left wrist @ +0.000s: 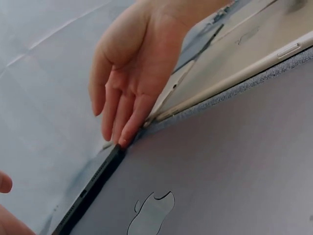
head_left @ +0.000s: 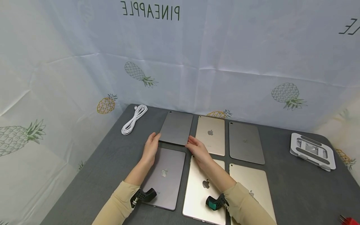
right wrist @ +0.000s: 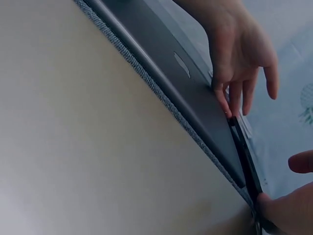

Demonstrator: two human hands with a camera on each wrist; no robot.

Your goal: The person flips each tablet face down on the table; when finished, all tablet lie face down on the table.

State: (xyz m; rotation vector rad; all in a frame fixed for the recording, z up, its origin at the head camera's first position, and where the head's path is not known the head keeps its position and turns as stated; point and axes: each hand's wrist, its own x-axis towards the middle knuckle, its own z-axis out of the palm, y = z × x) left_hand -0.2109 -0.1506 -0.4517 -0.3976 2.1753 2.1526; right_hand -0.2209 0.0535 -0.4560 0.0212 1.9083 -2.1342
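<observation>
A dark grey tablet (head_left: 177,126) lies back side up at the far left of the tablet group. My left hand (head_left: 150,150) touches its near left corner, and my right hand (head_left: 198,151) touches its near right corner. In the left wrist view, the right hand (left wrist: 142,63) has straight fingers on the tablet's dark edge, the thumb held apart. The right wrist view shows the left hand (right wrist: 240,51), its extended fingertips at the other end of that edge. Just below lies a purplish-grey tablet (head_left: 168,162), partly under my left forearm.
Two gold tablets (head_left: 215,125) (head_left: 194,200), another grey tablet (head_left: 246,143) and a pale gold tablet (head_left: 253,178) lie to the right. A coiled white cable (head_left: 134,120) sits back left. At right are a white-and-grey folded device (head_left: 312,151) and a red plug (head_left: 350,221). A printed curtain (head_left: 180,81) hangs behind.
</observation>
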